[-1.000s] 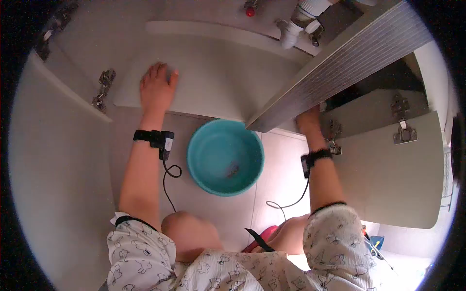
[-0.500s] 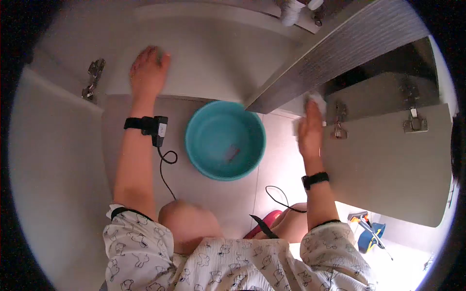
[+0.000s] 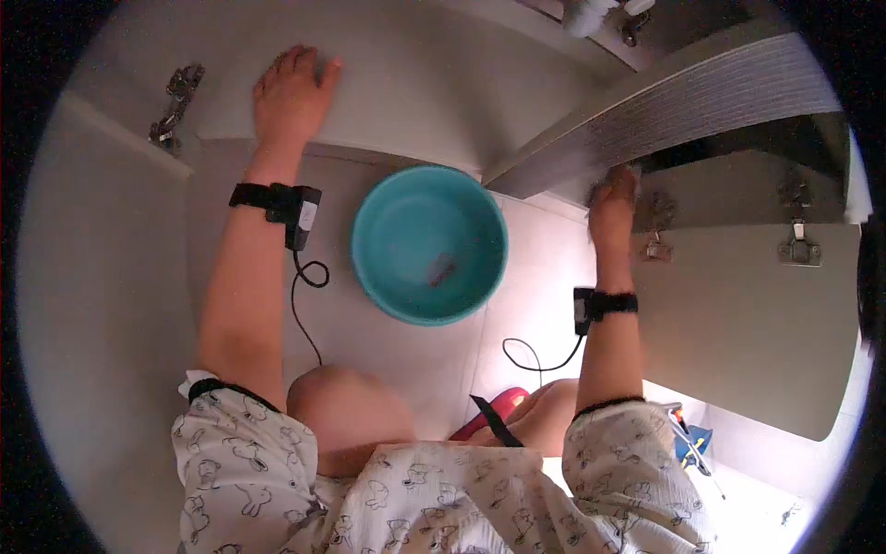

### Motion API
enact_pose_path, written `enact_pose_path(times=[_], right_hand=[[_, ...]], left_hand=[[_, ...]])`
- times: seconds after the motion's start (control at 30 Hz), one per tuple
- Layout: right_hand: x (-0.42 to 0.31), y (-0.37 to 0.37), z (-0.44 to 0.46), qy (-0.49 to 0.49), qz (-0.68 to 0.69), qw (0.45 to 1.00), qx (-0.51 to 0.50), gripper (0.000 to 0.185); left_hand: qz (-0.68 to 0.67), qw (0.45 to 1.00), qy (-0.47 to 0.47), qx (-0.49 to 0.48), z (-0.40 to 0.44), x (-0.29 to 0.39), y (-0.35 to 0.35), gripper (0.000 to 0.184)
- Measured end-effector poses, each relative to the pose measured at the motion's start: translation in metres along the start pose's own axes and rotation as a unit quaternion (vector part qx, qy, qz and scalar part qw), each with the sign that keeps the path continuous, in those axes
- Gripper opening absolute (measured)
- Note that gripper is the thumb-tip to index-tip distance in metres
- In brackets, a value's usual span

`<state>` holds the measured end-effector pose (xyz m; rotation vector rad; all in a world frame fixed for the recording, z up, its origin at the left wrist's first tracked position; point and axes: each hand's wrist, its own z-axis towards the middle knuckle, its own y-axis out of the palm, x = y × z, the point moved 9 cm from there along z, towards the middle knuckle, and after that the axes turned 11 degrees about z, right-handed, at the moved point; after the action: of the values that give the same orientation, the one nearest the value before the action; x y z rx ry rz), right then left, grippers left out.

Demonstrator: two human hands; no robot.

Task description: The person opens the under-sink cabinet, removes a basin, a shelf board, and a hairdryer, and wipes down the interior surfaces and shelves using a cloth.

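My left hand [image 3: 293, 100] lies flat on the cabinet's bottom board [image 3: 397, 102], fingers spread and holding nothing. At the right, my right hand [image 3: 613, 217] is beside the upright grey panel [image 3: 655, 115], near the open cabinet door [image 3: 748, 323]. A thin pale piece, like a cloth [image 3: 633, 177], shows at its fingertips and edge; the fingers are dim and partly blurred. Between my arms a turquoise basin [image 3: 429, 305] stands on the tiled floor, with a small brownish rectangular patch on its inside bottom.
Metal hinges [image 3: 799, 245] stick out at the right door, and another hinge [image 3: 175, 106] at the left. White pipe fittings [image 3: 586, 17] are at the top. Black cables [image 3: 293, 314] trail from the wristbands. A blue dustpan-like item [image 3: 694, 445] lies at lower right.
My left hand has slid forward over the board, still flat. My right hand has moved slightly right and its wrist has turned. The camera view has shifted a little.
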<state>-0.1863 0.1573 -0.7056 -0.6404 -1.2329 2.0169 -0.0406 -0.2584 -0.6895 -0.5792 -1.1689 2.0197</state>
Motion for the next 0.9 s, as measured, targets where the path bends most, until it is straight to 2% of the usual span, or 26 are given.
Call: enact_pose_path(times=[0.07,0.1,0.17,0.2,0.23,0.27,0.37,0.5,0.57,0.6,0.63,0.67,0.7,0.73,0.77,0.8,0.87,0.9], right_hand=[[0.012,-0.013,-0.021,0.071,0.068,0.993,0.069,0.034],[0.015,-0.017,-0.026,0.07,0.062,0.993,0.069,0.034],[-0.004,-0.012,-0.03,-0.057,-0.119,0.991,0.028,0.034],[-0.013,-0.023,-0.028,-0.059,-0.12,0.991,0.029,0.034],[-0.003,-0.031,-0.021,0.088,-0.043,0.994,-0.044,0.034],[0.01,-0.029,-0.028,0.232,0.034,0.965,-0.115,0.035],[0.01,-0.04,-0.037,0.181,0.016,0.969,-0.166,0.031],[-0.029,-0.106,-0.02,0.114,0.045,0.977,-0.174,0.028],[-0.045,-0.152,0.007,0.121,0.085,0.987,-0.056,0.027],[-0.035,-0.146,0.017,0.121,0.082,0.987,-0.058,0.027],[-0.016,-0.127,0.03,0.115,0.024,0.988,-0.104,0.026],[-0.001,-0.108,0.031,0.11,-0.033,0.981,-0.154,0.026],[0.009,-0.093,0.021,0.11,-0.036,0.982,-0.152,0.026],[-0.003,-0.073,0.016,-0.034,-0.19,0.97,-0.145,0.025],[-0.019,-0.057,0.011,-0.174,-0.336,0.916,-0.132,0.024],[-0.03,-0.062,0.018,-0.176,-0.338,0.916,-0.127,0.024],[-0.021,-0.068,0.025,0.04,-0.241,0.932,-0.267,0.023],[-0.021,-0.07,0.019,0.037,-0.24,0.932,-0.268,0.023]], left_hand=[[-0.01,1.0,-0.001,-0.022,0.001,0.0,0.0,0.051],[-0.015,0.999,0.001,-0.041,0.0,0.0,0.005,0.051],[-0.018,1.0,0.006,-0.017,0.002,-0.003,0.001,0.051],[-0.016,1.0,0.011,0.004,0.001,-0.004,-0.002,0.051],[-0.018,1.0,0.008,0.005,0.0,-0.005,-0.004,0.051],[-0.012,1.0,-0.002,0.011,-0.002,-0.007,-0.007,0.052],[-0.004,1.0,-0.008,0.018,-0.004,-0.005,-0.007,0.053],[0.025,0.999,0.004,0.026,-0.005,-0.002,0.0,0.055],[0.02,1.0,0.009,-0.006,-0.004,-0.003,0.001,0.055],[0.018,0.999,0.019,-0.035,-0.003,-0.001,0.004,0.056],[0.013,0.999,0.017,-0.032,-0.002,-0.002,0.006,0.056],[0.006,1.0,0.025,-0.001,-0.002,-0.004,0.006,0.055],[-0.001,0.999,0.031,0.032,-0.001,-0.004,0.003,0.054],[-0.004,0.999,0.027,0.038,0.0,-0.004,-0.001,0.054],[0.012,1.0,0.02,0.013,0.002,-0.005,-0.002,0.053],[0.028,0.999,0.014,-0.013,0.003,-0.005,0.001,0.053],[0.031,0.999,0.009,0.017,0.001,-0.007,0.004,0.053],[0.034,0.999,0.006,0.042,-0.001,-0.009,0.004,0.053]])
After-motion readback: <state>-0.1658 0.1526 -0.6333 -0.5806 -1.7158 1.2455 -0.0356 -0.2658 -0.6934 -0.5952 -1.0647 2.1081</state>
